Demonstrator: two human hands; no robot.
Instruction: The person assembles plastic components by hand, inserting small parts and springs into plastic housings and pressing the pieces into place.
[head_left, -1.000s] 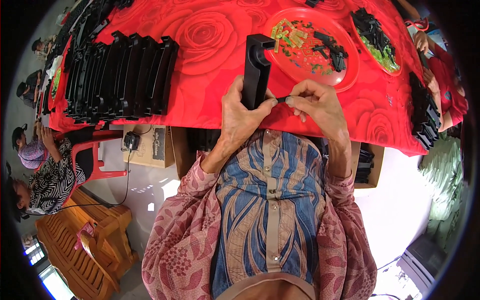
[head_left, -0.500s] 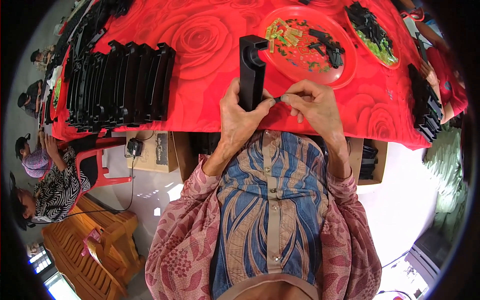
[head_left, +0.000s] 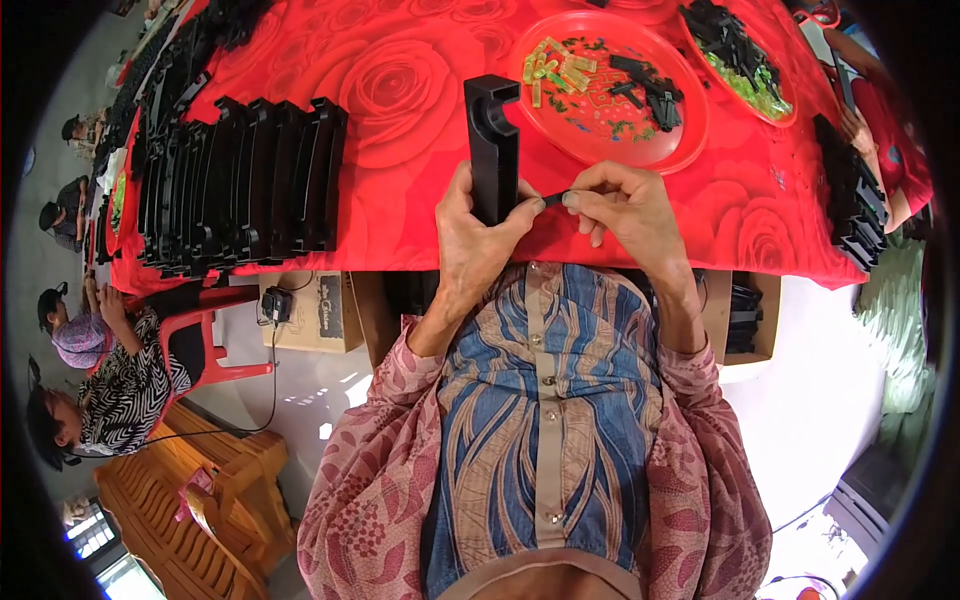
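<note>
My left hand is closed around the lower end of a long black plastic part, which stands nearly upright and has a rounded notch near its top. Between the left thumb and fingers and the fingertips of my right hand is a small dark strip; both hands pinch it, one at each end. Most of the strip is hidden by the fingers. Beyond the hands lies a round red tray with yellow-green clear pieces, small black pieces and tiny green bits.
A row of similar black parts stands at the left on the red rose-patterned tablecloth. A second tray and more black parts are at the right, near another person's hand. Cardboard boxes stand under the table.
The view has shifted slightly. Both hands keep nearly the same pose, the black part and the small strip still held; the strip shows a little more between the fingertips.
</note>
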